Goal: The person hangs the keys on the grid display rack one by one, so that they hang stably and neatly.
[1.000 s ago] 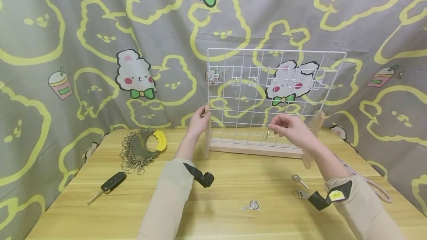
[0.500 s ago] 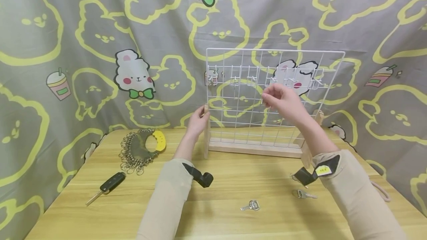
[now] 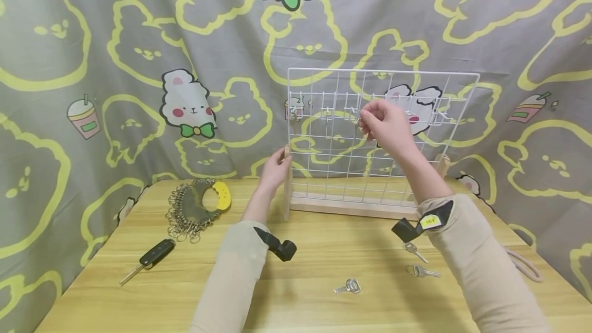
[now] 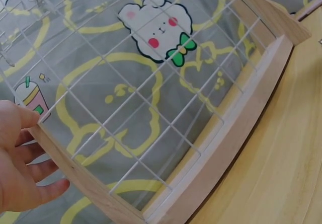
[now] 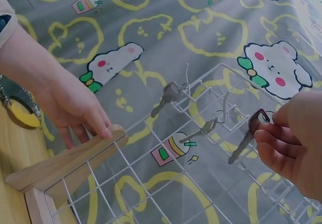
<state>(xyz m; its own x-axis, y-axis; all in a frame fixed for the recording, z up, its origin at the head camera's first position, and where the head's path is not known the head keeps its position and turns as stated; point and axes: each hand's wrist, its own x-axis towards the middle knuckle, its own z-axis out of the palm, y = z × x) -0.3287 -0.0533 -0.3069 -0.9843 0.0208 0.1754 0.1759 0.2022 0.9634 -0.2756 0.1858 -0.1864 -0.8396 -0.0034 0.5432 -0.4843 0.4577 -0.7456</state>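
My right hand [image 3: 388, 126] pinches a key [image 5: 245, 137] by its ring end, at the third hook from the left on a white wire grid [image 3: 384, 71]. In the right wrist view the key hangs tilted below the fingertips; whether its ring sits on the hook cannot be told. Two other keys hang from the hooks to its left: a dark-headed key [image 5: 164, 99] and a smaller key [image 5: 202, 131]. My left hand [image 3: 276, 168] holds the top of the wooden post [image 4: 75, 171] at the grid's left side, thumb on one side and fingers on the other.
On the wooden table lie a silver key [image 3: 349, 286], two more keys [image 3: 423, 271] [image 3: 416, 252] at right, and a black car key [image 3: 157, 253] at left. A bunch of metal rings with a yellow handle [image 3: 223, 195] lies behind. A pinkish loop [image 3: 527, 266] is at right.
My right hand has risen from low in front of the grid to the hook row, bringing the key up and slightly left. The left hand has stayed on the post.
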